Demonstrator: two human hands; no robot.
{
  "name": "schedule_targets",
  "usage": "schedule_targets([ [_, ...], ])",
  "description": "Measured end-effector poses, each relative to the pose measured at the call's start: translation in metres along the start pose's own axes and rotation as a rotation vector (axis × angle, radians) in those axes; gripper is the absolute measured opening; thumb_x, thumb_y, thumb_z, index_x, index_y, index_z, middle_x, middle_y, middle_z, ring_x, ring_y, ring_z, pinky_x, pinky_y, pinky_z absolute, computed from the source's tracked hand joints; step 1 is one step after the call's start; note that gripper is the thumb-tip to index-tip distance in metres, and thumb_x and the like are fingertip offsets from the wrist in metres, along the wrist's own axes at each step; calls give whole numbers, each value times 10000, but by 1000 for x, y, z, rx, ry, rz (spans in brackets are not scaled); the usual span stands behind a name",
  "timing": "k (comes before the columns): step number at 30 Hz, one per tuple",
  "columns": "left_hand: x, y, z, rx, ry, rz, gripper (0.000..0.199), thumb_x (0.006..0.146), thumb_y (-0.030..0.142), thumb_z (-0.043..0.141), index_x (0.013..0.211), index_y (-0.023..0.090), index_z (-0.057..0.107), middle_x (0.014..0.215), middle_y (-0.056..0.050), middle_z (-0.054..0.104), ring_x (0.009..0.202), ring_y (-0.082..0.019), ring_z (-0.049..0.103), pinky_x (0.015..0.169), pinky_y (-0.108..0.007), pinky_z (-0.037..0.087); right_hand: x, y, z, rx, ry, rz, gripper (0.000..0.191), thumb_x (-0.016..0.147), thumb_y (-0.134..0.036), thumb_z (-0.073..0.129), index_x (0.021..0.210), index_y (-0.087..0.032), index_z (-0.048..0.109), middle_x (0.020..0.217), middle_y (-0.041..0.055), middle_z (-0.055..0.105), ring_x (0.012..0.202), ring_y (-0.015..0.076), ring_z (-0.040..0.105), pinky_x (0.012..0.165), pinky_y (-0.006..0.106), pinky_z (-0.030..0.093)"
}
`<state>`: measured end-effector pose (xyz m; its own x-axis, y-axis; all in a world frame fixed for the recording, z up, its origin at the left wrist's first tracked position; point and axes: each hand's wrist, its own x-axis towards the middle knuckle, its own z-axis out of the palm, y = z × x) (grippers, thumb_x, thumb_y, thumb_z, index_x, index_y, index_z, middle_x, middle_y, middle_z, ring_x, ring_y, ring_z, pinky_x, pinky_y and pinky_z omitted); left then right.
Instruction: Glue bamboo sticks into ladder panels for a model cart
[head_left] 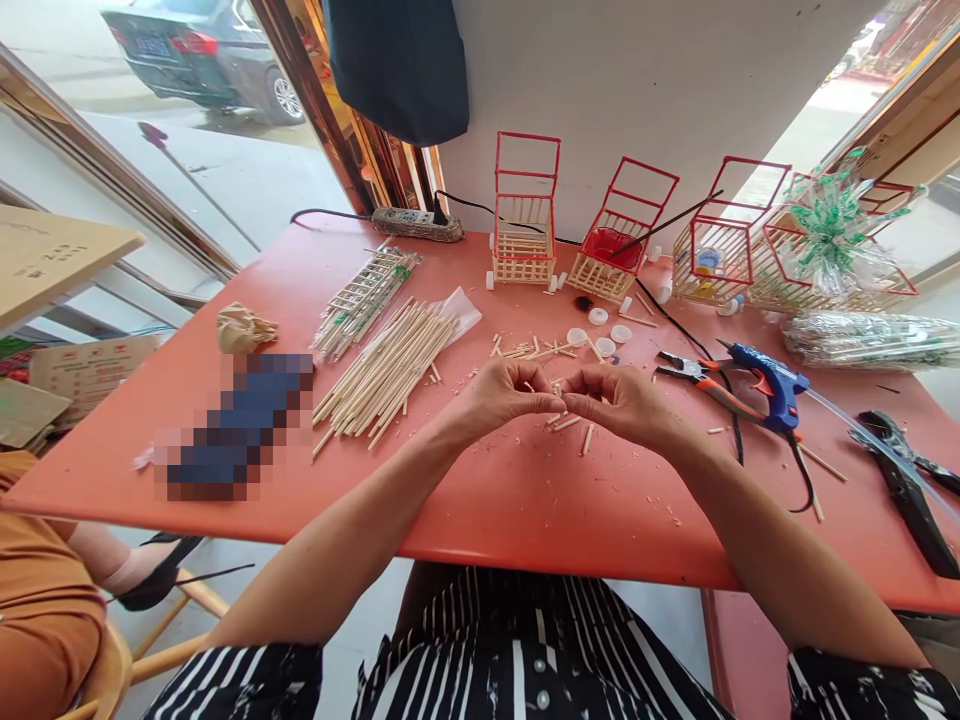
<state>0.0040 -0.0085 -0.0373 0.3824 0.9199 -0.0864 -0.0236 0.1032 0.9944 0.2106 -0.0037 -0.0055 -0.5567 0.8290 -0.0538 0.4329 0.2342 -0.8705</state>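
My left hand [514, 390] and my right hand [611, 395] meet above the middle of the red table [495, 510]. Fingertips of both are pinched together, thumbs almost touching. Whatever they hold is too small to make out. Short cut wooden sticks [587, 438] lie beneath and just behind my hands. White round caps [598, 316] sit behind my right hand. A bundle of long wooden sticks [386, 375] lies left of my left hand. To the right of my right hand are red-handled pliers [705, 380] and a blue glue gun [772, 385].
Small stick carts with red handles [523, 240] line the back, by a power strip [418, 224]. Wrapped sticks [367, 300] and a blurred dark object [240, 425] are left. A black tool [911, 500] lies right. A person in orange [45, 590] sits at left.
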Motion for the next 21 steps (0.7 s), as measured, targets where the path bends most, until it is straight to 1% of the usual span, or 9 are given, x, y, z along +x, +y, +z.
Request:
schedule_targets([
  [3, -2, 1, -5, 28, -27, 16, 355, 629, 436, 912, 625, 162, 686, 675, -17, 680, 650, -129, 586, 648, -267, 435, 1, -1, 1, 54, -14, -25, 318, 896, -493, 668, 808, -188, 653, 728, -3, 600, 660, 122, 465, 610, 274, 337],
  [6, -3, 4, -18, 94, -59, 21, 279, 688, 403, 889, 718, 158, 761, 737, -43, 730, 709, -153, 635, 697, -278, 474, -1, -1, -2, 93, 39, 20, 321, 886, -501, 686, 818, -189, 643, 744, -8, 562, 656, 119, 437, 609, 277, 328],
  [7, -2, 5, -24, 106, -23, 23, 263, 697, 390, 885, 775, 159, 786, 769, -49, 748, 736, -161, 651, 723, -282, 488, -2, -1, -4, 106, 68, 40, 322, 880, -502, 695, 825, -189, 642, 750, -7, 556, 660, 120, 436, 611, 277, 325],
  [10, 1, 5, -38, 166, 275, 76, 210, 739, 359, 824, 802, 164, 783, 753, -31, 732, 708, -150, 617, 718, -277, 472, -6, 1, -13, 158, 149, 65, 328, 866, -505, 708, 836, -187, 633, 775, -2, 551, 686, 125, 448, 629, 278, 330],
  [11, 3, 4, -42, 228, 358, 90, 169, 760, 327, 792, 800, 163, 779, 755, -30, 731, 705, -150, 610, 724, -279, 466, -7, 2, -15, 173, 171, 63, 328, 864, -504, 705, 830, -187, 627, 772, -4, 545, 687, 123, 443, 634, 278, 329],
  [12, 4, 3, -44, 305, 407, 95, 133, 780, 290, 761, 817, 164, 780, 778, -32, 739, 717, -156, 614, 740, -284, 465, -7, 3, -17, 180, 190, 62, 327, 864, -500, 702, 817, -188, 619, 764, -8, 536, 683, 120, 432, 637, 278, 326],
  [15, 8, -3, -43, 541, 470, 86, 81, 816, 200, 690, 831, 179, 767, 832, -42, 754, 780, -189, 643, 802, -304, 464, -8, 6, -19, 185, 226, 63, 330, 860, -494, 706, 787, -192, 593, 742, -15, 524, 676, 116, 413, 636, 279, 320],
  [17, 9, -7, -40, 678, 493, 89, 66, 827, 181, 676, 810, 193, 738, 842, -46, 743, 814, -210, 646, 818, -313, 453, -8, 8, -19, 192, 234, 64, 341, 854, -505, 716, 792, -195, 585, 738, -17, 520, 675, 117, 414, 635, 280, 323],
  [21, 9, -16, -38, 853, 542, 71, 78, 868, 213, 664, 791, 208, 676, 811, -52, 703, 795, -224, 617, 769, -312, 405, -8, 12, -17, 179, 242, 52, 357, 857, -519, 710, 800, -194, 574, 730, -24, 498, 665, 111, 401, 618, 276, 311],
])
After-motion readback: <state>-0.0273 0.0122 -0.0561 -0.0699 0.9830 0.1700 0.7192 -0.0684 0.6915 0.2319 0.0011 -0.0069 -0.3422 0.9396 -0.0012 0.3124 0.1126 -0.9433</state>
